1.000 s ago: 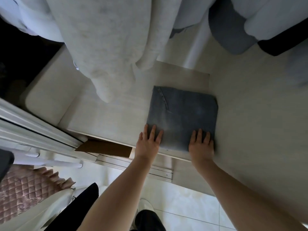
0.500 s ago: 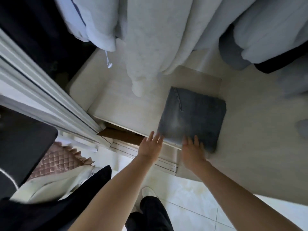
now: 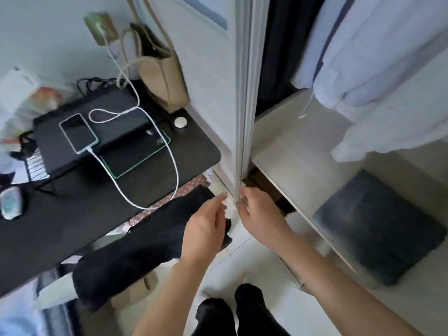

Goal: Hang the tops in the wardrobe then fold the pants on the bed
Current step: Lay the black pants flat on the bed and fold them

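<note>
Two hands: left hand, right hand. One folded jeans. One phone. One bag.

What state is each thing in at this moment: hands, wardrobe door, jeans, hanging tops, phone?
left hand: loosely curled, holding nothing, just short of the door edge.
right hand: fingers at the door edge; grip unclear.
sliding wardrobe door: partly open, interior visible.
folded jeans: folded square, lying flat on the wardrobe shelf.
hanging tops: hung up, hems above the shelf.
phone: plugged into a white cable, screen dark.
</note>
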Available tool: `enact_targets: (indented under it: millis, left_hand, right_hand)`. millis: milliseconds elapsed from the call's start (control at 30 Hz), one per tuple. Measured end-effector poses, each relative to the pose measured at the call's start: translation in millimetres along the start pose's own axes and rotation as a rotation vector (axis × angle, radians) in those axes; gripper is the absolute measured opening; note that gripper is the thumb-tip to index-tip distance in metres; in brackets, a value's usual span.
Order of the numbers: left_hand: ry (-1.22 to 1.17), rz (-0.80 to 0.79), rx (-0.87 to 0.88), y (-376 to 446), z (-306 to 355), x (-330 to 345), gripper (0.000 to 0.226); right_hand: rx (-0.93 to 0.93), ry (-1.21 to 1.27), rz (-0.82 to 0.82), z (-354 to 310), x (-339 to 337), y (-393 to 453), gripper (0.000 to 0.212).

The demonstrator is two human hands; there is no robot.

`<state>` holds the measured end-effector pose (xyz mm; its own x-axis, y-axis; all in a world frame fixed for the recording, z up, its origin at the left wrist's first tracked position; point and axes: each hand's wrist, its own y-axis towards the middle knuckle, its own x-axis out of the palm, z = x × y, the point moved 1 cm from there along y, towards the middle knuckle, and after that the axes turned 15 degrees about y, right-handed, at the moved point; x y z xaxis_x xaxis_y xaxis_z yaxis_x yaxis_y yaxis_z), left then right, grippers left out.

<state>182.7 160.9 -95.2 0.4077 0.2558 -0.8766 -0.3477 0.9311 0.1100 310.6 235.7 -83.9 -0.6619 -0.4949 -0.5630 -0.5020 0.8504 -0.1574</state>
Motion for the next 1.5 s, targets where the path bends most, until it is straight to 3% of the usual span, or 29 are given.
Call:
enact_targets:
  millis: [167,233,367,433,533,600,667,733,833,900,1000,1133,1300,1500]
  left_hand:
    - [0.063,0.309,-0.172,-38.0,-56.4,-76.0,0.029]
    - [0.144,0.341,-0.272,-52.0,-87.7,-95.2,0.027]
    - [0.177,0.255,-0.407,-77.9,-145.5,-114.8,0.015]
    - [0.227,0.128,-0.487,-81.6,-167.0,-119.4,0.018]
    - [0.463,-0.223,-0.560,-73.6,-181.3,-125.2,0.012]
    - [0.496,-0.422,-0.634,-57.1,-190.7,-130.0,0.018]
    - [0.310,-0.611,-0.721,-37.1,-207.5,-129.8,0.036]
    - [0.086,-0.716,-0.729,-19.5,-215.3,-129.6,0.043]
    - [-0.166,-0.606,-0.753,-10.1,-222.1,-125.0,0.041]
    - [-0.236,-0.440,-0.736,-13.4,-222.6,-124.8,0.037]
    - [-0.395,-0.179,-0.772,-28.0,-219.1,-133.3,0.028]
    - [-0.794,0.022,-0.932,-51.2,-209.3,-158.9,0.035]
    - [-1.015,0.065,-1.090,-90.0,-192.9,-169.9,0.037]
    - [-0.969,0.091,-1.093,-127.7,-173.3,-184.3,0.013]
  right_hand:
    - [-0.303,-0.006,-0.007,-85.0,33.7,17.6,0.034]
    - [-0.347,-0.075,-0.100,-103.8,53.5,21.6,0.033]
    - [-0.301,-0.311,-0.300,-113.8,86.4,35.8,0.033]
    - [-0.251,-0.438,-0.426,-114.1,97.8,46.4,0.035]
    - [-0.040,-0.523,-0.542,-119.9,109.7,67.1,0.042]
    - [0.115,-0.568,-0.575,-118.6,116.7,85.9,0.038]
    - [0.289,-0.626,-0.583,-116.7,125.1,101.4,0.061]
    - [0.373,-0.650,-0.594,-111.8,132.8,111.4,0.061]
    - [0.417,-0.666,-0.471,-107.9,140.7,112.8,0.049]
    - [0.396,-0.665,-0.377,-109.9,140.6,109.8,0.044]
    - [0.280,-0.470,-0.255,-113.1,133.9,102.5,0.023]
    - [0.222,-0.131,-0.099,-132.0,116.8,73.1,0.037]
    - [0.420,0.241,-0.114,-145.6,98.5,17.5,0.053]
    - [0.514,0.532,-0.341,-148.7,85.4,-19.5,0.047]
